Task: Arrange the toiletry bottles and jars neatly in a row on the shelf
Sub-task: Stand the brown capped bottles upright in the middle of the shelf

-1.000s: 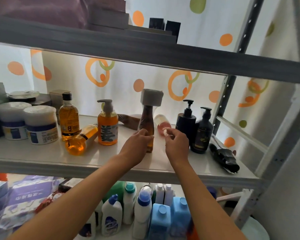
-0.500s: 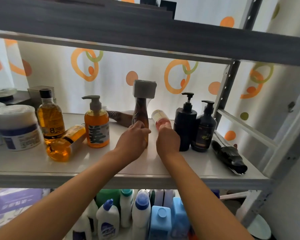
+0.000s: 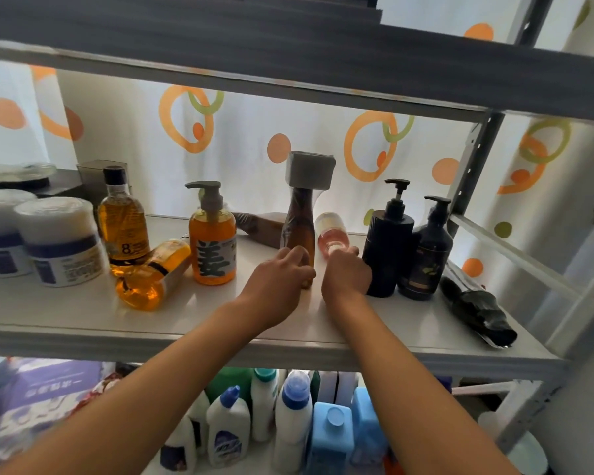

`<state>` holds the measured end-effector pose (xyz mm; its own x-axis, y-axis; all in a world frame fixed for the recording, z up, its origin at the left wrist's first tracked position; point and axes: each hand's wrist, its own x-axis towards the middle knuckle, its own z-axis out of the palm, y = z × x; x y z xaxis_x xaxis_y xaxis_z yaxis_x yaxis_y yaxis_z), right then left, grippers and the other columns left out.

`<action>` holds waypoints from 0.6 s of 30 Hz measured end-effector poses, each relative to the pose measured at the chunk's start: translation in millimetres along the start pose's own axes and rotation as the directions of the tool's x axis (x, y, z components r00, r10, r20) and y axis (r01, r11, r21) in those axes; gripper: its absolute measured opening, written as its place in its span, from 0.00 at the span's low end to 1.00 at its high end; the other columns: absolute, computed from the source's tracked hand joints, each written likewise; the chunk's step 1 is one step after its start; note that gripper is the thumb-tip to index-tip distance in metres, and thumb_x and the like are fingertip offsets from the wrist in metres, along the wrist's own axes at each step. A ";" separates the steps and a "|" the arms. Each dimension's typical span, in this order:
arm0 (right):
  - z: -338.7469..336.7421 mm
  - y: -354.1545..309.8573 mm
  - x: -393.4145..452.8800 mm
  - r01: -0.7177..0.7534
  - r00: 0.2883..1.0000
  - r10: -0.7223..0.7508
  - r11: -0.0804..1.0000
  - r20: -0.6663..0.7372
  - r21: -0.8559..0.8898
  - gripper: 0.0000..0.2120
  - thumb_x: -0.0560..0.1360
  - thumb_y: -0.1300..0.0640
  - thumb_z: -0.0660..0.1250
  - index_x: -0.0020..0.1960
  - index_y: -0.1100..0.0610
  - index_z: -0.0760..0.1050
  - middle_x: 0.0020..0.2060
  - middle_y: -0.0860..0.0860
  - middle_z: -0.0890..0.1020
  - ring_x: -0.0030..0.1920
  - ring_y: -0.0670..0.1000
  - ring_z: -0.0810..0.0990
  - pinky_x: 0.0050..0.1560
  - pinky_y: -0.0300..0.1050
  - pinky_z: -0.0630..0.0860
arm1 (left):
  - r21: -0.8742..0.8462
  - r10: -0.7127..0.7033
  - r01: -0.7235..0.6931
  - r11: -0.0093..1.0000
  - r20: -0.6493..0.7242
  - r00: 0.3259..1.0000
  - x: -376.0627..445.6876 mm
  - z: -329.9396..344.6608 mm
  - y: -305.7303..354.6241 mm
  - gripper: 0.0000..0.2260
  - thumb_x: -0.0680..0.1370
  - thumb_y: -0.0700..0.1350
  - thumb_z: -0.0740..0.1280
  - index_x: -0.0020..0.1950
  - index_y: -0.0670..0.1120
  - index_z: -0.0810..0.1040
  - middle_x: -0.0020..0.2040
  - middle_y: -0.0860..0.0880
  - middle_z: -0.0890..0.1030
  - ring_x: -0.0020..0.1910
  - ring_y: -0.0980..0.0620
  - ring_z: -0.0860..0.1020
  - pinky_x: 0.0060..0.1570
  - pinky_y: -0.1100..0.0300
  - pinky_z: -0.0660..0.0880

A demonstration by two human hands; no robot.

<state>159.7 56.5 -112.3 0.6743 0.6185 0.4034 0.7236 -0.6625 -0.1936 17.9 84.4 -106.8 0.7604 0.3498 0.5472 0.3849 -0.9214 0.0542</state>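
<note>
Vs a sec ago both hands have gone farther in – right hand (image 3: 345,274) now reaches the lying pink bottle (image 3: 333,233), fingertips at its near end, grip not clear; left hand (image 3: 283,275) curls round the base of the upright brown bottle (image 3: 299,231), mid-shelf (image 3: 83,313). Pink bottle's long axis runs near-to-far, cap end far – prob. next to be stood up.

Two bare forearms come into the head view from the lower edge, one on each side, and neither shows a sleeve or cuff along its visible length. The left hand (image 3: 282,279) and the right hand (image 3: 345,274) are bare too, uncovered by any glove. The wrists and the visible fingers carry nothing, and the nails are too small and blurred to make out.
</note>
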 end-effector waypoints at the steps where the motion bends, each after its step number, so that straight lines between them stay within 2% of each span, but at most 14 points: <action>1: -1.0 -0.3 -1.8 0.017 1.000 -0.018 1.000 -0.008 -0.009 0.15 0.79 0.62 0.65 0.65 0.62 0.73 0.54 0.58 0.80 0.49 0.56 0.84 0.41 0.44 0.77 | 0.002 0.002 -0.002 1.000 0.000 1.000 -1.8 -1.3 -0.5 0.12 0.79 0.42 0.66 0.61 0.51 0.79 0.60 0.50 0.74 0.57 0.50 0.75 0.56 0.57 0.74; 7: -11.1 4.2 -14.6 0.077 0.995 -0.076 0.997 -0.069 0.002 0.12 0.77 0.61 0.62 0.59 0.61 0.78 0.46 0.54 0.85 0.44 0.55 0.85 0.38 0.43 0.74 | -0.049 -0.032 0.032 0.998 -0.011 0.999 -12.8 -9.5 -3.5 0.14 0.79 0.42 0.64 0.63 0.52 0.79 0.61 0.51 0.75 0.58 0.50 0.75 0.58 0.58 0.74; 13: -34.9 15.6 -41.9 0.085 0.984 -0.064 0.989 -0.169 0.120 0.15 0.76 0.49 0.68 0.55 0.59 0.82 0.44 0.53 0.86 0.42 0.53 0.85 0.37 0.40 0.75 | -0.041 -0.025 0.027 0.999 0.039 0.999 -27.6 -26.2 2.7 0.12 0.80 0.42 0.63 0.61 0.49 0.80 0.62 0.50 0.74 0.58 0.50 0.75 0.58 0.57 0.73; 16: -54.0 25.7 -52.3 0.095 0.975 -0.049 0.974 -0.214 0.207 0.16 0.75 0.48 0.70 0.55 0.59 0.82 0.44 0.53 0.86 0.40 0.53 0.84 0.34 0.36 0.71 | -0.055 -0.014 0.017 0.998 0.059 0.998 -32.3 -32.3 9.7 0.10 0.79 0.43 0.64 0.58 0.48 0.81 0.61 0.50 0.74 0.57 0.49 0.75 0.58 0.57 0.74; 18: -67.2 29.7 -56.0 0.114 0.964 -0.046 0.961 -0.262 0.251 0.17 0.75 0.46 0.70 0.54 0.59 0.82 0.43 0.52 0.86 0.39 0.51 0.83 0.30 0.33 0.64 | -0.078 -0.023 0.027 0.997 0.060 0.998 -32.0 -34.1 13.7 0.10 0.79 0.43 0.64 0.58 0.49 0.81 0.61 0.51 0.74 0.58 0.50 0.74 0.58 0.57 0.74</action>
<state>133.5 -26.2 -80.5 0.5780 0.5159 0.6323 0.8095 -0.4602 -0.3645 -19.1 54.9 -95.1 0.7818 0.3801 0.4944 0.3636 -0.9219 0.1338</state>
